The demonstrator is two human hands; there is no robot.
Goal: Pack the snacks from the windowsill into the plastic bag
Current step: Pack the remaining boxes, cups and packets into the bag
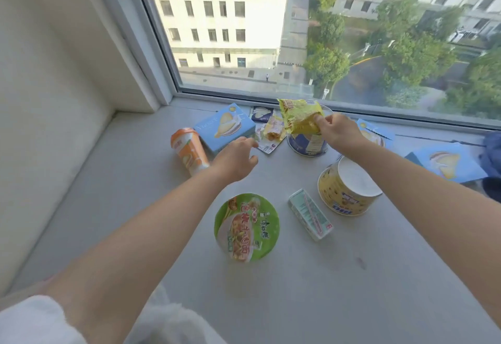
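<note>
View from above the pale grey stone windowsill, with both bare forearms reaching toward the glass. The right hand pinches the lower edge of a yellow crinkled plastic snack packet between thumb and curled fingers. It holds the packet in the air above a dark-blue round tin that stands near the window frame.

The left hand holds nothing, and its fingers are loosely spread. Its fingertips are just beside a small white sachet and a small yellow wrapped cake, both lying on the sill.

Left of these sits a light-blue cardboard box printed with a durian, and just beside it an orange-and-white plastic cup. A small dark-blue packet lies behind the box, close to the frame.

On the near part of the sill are a green-lidded round noodle bowl, a pale green drink carton with a straw lying flat, and a yellow round tin with a white lid. A flat light-blue package lies well to the right.
</note>
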